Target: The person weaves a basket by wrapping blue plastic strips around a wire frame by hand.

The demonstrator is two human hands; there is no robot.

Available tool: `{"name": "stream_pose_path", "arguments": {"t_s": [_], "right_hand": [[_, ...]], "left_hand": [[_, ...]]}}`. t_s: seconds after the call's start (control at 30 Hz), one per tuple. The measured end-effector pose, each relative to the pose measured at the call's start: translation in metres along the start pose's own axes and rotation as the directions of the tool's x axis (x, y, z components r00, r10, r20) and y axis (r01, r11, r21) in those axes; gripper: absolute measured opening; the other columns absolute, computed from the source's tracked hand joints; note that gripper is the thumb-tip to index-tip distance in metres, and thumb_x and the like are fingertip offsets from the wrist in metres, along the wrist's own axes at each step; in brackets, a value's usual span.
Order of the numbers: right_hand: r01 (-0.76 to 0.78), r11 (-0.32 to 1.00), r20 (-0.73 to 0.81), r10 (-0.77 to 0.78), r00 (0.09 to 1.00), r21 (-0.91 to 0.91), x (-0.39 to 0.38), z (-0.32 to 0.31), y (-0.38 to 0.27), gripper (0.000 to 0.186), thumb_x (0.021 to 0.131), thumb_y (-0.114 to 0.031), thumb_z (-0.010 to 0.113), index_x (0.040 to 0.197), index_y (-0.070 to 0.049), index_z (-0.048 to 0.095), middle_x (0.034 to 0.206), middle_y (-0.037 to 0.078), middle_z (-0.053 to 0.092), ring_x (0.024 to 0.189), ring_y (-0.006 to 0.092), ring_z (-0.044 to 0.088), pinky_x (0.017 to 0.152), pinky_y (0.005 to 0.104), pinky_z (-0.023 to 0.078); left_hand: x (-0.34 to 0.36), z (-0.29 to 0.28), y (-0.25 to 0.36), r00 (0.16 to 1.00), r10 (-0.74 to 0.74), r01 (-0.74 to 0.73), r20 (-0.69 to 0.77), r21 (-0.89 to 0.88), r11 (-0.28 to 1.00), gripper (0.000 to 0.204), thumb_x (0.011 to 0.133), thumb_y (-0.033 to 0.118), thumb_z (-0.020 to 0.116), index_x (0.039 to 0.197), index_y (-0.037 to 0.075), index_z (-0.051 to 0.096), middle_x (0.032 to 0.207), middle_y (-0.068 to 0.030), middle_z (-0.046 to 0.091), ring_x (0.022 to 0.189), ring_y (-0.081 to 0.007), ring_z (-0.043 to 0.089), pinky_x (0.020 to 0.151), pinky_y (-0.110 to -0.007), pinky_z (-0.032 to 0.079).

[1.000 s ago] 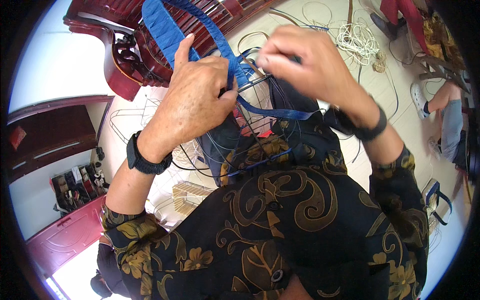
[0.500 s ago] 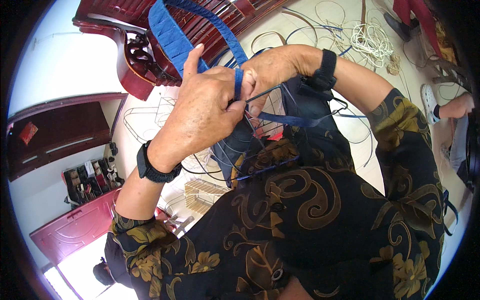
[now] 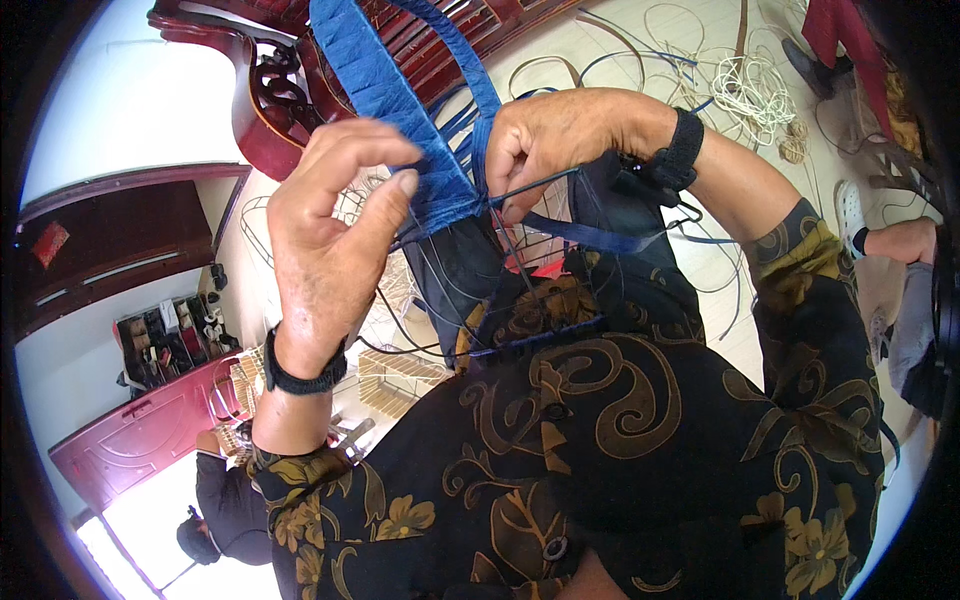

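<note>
A dark wire frame (image 3: 525,262) rests over my lap, its bars running toward my chest. Blue strip is wound closely round its far part, making a wide blue panel (image 3: 385,110). My right hand (image 3: 565,135) is closed on the narrow blue strip (image 3: 470,65) where it meets the frame's corner. To the left of the panel, my left hand (image 3: 335,225) is raised with thumb and bent fingers apart and nothing between them; its fingertips are slightly blurred. Another blue band (image 3: 590,236) runs rightward from the frame below my right hand.
A dark red wooden bench (image 3: 270,110) stands beyond the frame. Loose pale cord (image 3: 755,100) and looped strips lie on the floor at upper right. Other people's legs (image 3: 890,240) show at right, and a person in black (image 3: 235,510) is at lower left. Slatted pieces (image 3: 400,382) lie beside my left forearm.
My left hand has let go of the blue strip and moved left, leaving the panel's near end uncovered. The right hand remains at the frame's corner.
</note>
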State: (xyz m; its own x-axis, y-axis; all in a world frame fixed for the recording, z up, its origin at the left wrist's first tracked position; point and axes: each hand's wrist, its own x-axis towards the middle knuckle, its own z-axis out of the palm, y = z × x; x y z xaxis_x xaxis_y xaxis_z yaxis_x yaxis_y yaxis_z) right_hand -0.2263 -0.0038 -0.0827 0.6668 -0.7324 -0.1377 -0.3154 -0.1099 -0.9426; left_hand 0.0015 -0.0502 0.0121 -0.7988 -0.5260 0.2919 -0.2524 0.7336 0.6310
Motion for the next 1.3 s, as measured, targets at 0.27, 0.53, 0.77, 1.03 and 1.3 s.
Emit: {"name": "stream_pose_path", "arguments": {"t_s": [0.27, 0.53, 0.77, 1.03, 1.3], "right_hand": [[0.091, 0.996, -0.013, -0.091, 0.996, 0.005, 0.006, 0.0, 0.008, 0.013, 0.084, -0.015, 0.08, 0.087, -0.003, 0.078, 0.077, 0.003, 0.07, 0.071, 0.011, 0.063, 0.063, 0.0285, 0.048], [0.134, 0.991, 0.023, -0.134, 0.991, -0.02, 0.006, -0.003, 0.008, 0.017, 0.084, -0.018, 0.079, 0.076, -0.004, 0.073, 0.065, -0.001, 0.061, 0.063, 0.0099, 0.055, 0.06, 0.0298, 0.041], [0.16, 0.987, -0.021, -0.16, 0.987, -0.02, 0.005, 0.0, 0.014, 0.021, 0.084, -0.019, 0.078, 0.071, -0.005, 0.07, 0.061, -0.003, 0.056, 0.059, 0.0094, 0.05, 0.058, 0.0301, 0.037], [0.148, 0.989, -0.036, -0.148, 0.988, 0.012, 0.005, 0.004, 0.009, 0.02, 0.084, -0.018, 0.078, 0.07, -0.006, 0.07, 0.06, -0.003, 0.056, 0.058, 0.0098, 0.051, 0.057, 0.03, 0.038], [0.17, 0.985, -0.035, -0.171, 0.985, -0.011, 0.008, 0.003, 0.011, 0.021, 0.084, -0.019, 0.079, 0.069, -0.006, 0.069, 0.061, -0.003, 0.056, 0.059, 0.0098, 0.051, 0.057, 0.0304, 0.038]], "left_hand": [[-0.031, 0.027, 0.011, 0.993, -0.051, 0.085, -0.111, 0.328, 0.941, 0.029, 0.069, 0.014, 0.087, 0.083, 0.004, 0.065, 0.088, -0.0104, 0.06, 0.091, -0.0289, 0.058, 0.081, -0.039, 0.048], [-0.023, 0.039, 0.014, 0.989, -0.091, 0.129, -0.114, 0.4, 0.907, 0.034, 0.067, 0.019, 0.09, 0.08, 0.002, 0.064, 0.089, -0.0106, 0.054, 0.089, -0.0281, 0.055, 0.079, -0.037, 0.046], [-0.019, 0.035, 0.012, 0.966, -0.24, 0.257, -0.096, 0.259, 0.931, 0.027, 0.068, 0.014, 0.089, 0.08, 0.0, 0.069, 0.088, -0.0078, 0.056, 0.084, -0.0214, 0.056, 0.077, -0.033, 0.046], [-0.021, 0.036, 0.007, 0.968, -0.226, 0.246, -0.107, 0.24, 0.939, 0.026, 0.07, 0.015, 0.087, 0.079, 0.0, 0.067, 0.086, -0.0072, 0.056, 0.082, -0.021, 0.055, 0.074, -0.032, 0.045], [-0.02, 0.033, 0.016, 0.985, -0.168, 0.173, -0.044, 0.307, 0.936, 0.027, 0.07, 0.015, 0.086, 0.083, 0.001, 0.068, 0.087, -0.0075, 0.056, 0.082, -0.0215, 0.055, 0.073, -0.033, 0.046]]}}
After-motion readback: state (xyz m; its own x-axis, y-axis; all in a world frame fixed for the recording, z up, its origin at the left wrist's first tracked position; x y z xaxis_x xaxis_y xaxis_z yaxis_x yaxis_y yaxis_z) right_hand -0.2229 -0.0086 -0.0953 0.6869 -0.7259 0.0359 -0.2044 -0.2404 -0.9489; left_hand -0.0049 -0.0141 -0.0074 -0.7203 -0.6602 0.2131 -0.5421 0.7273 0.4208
